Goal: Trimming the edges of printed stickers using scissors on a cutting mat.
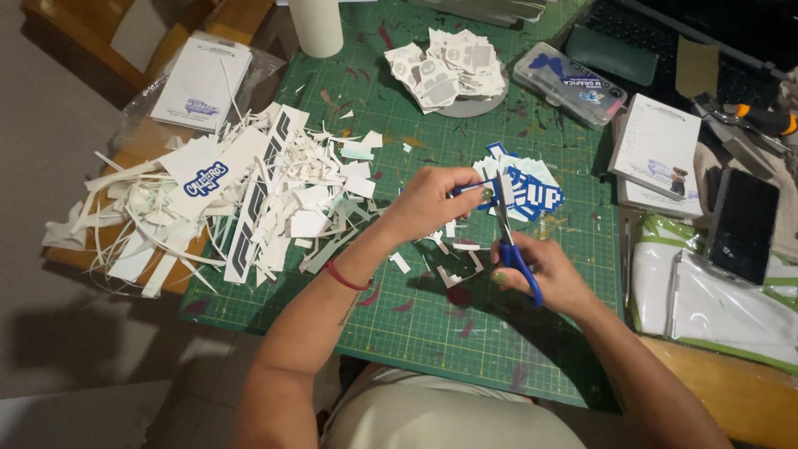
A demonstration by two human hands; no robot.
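Head view: my right hand (544, 270) is closed through the loops of the blue-handled scissors (509, 237), blades pointing away from me and up into the work. My left hand (428, 199) is pinched shut, thumb and fingertips gripping a small blue-and-white sticker piece (486, 189) right at the blades.

Piece sits just past my left fingertips, directly above my right hand. Thin printed sheet: very light, floppy, creases and tears easily, glossy face probably a bit slick. Best hold is close to the cut line, on the part being kept, with a flat pinch so it stays taut; held further out it will likely droop into the blades.

Just beyond both hands: a small pile of cut blue stickers (528, 187). Left of my left hand: a big heap of white paper offcuts (274, 199). Loose slivers lie under my hands on the green cutting mat (432, 324). Far ahead: stack of grey-white cutouts (449, 66).
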